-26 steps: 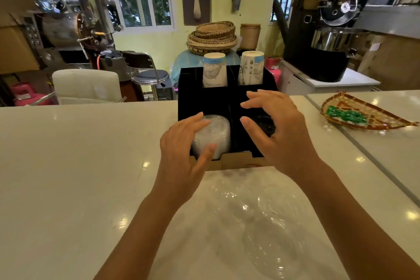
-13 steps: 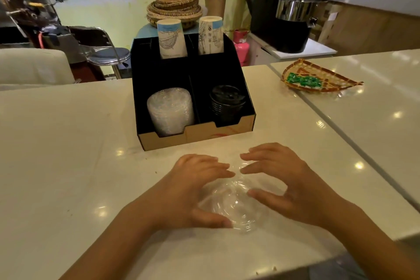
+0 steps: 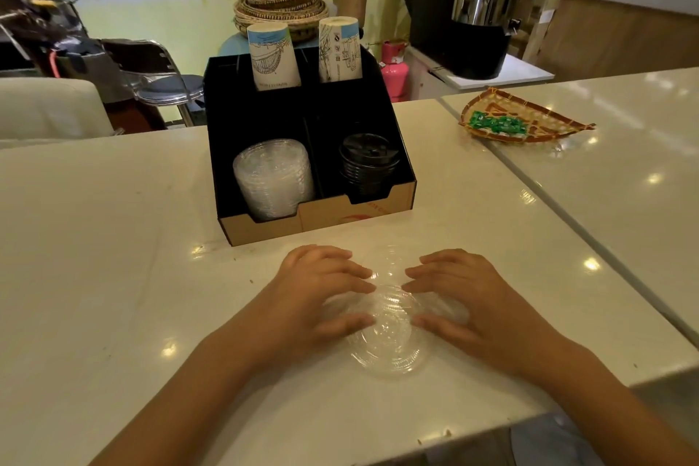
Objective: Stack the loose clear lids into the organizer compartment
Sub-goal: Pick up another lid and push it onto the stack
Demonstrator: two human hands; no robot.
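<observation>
— Where are the fingers (image 3: 355,270)?

— Both hands lie palm-down on the surface, just in front of the organizer. The left hand (image 3: 314,299) and the right hand (image 3: 465,303) face each other with fingers spread and slightly curled, their tips resting on the loose clear lids (image 3: 389,337) from either side — pressing on them, not closed around them. The thumbs sit on the lids' near half; a narrow gap separates the two sets of fingertips.

— And the lids themselves?

— Thin, see-through plastic discs with ringed ridges, overlapping flat on the surface (image 3: 113,276). How many there are, I cannot tell. Their near rim lies close to the surface's front edge.

— Room to move?

— Bare surface lies between the hands and the organizer's front lip, and wide bare stretches to the organizer's left. To its right a seam divides this slab from a second one.

— The organizer?

— The organizer (image 3: 317,216) is a black box with a low brown cardboard-coloured front. Its front-left compartment holds a stack of clear lids (image 3: 274,178), leaning back; the front-right one holds black lids (image 3: 368,163). Behind stand two upturned printed paper cups (image 3: 272,57).

— Beyond that?

— The surface is pale, glossy stone dotted with lamp reflections. Right of the organizer, on the second slab, lies a woven tray (image 3: 529,117) with green pieces. Behind the organizer are stacked wicker baskets (image 3: 283,0), windows, and a dark machine with a steel drum.
</observation>
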